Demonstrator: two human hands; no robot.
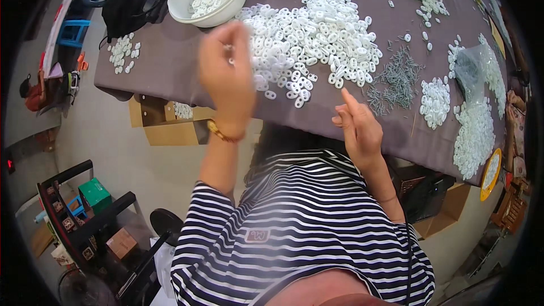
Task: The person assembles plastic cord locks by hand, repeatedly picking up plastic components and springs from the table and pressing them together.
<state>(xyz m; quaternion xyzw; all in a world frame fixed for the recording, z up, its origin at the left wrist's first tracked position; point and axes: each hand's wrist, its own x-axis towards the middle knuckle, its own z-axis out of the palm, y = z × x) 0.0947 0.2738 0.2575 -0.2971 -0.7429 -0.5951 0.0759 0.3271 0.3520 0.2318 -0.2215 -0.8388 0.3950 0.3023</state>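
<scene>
Small white oval plastic pieces with two holes lie in a large pile [317,34] on the table before me. My left hand [229,76], blurred by motion, is raised over the pile's left side, below a white bowl [180,4] holding more pieces. Its fingers are curled together, with a small pale bit showing between them that I cannot make out. At the pile's near edge is my right hand [361,130], index finger stretched out and the other fingers partly bent; nothing shows in it. Just right of it lies a heap of small grey screws [396,79].
Smaller groups of white pieces lie at the left [122,54] and right [435,102]. A clear bag [473,79] rests on the right, near a yellow-rimmed plate [491,174]. A black cloth bag [127,11] sits at far left. Cardboard boxes [173,134] stand below the table edge.
</scene>
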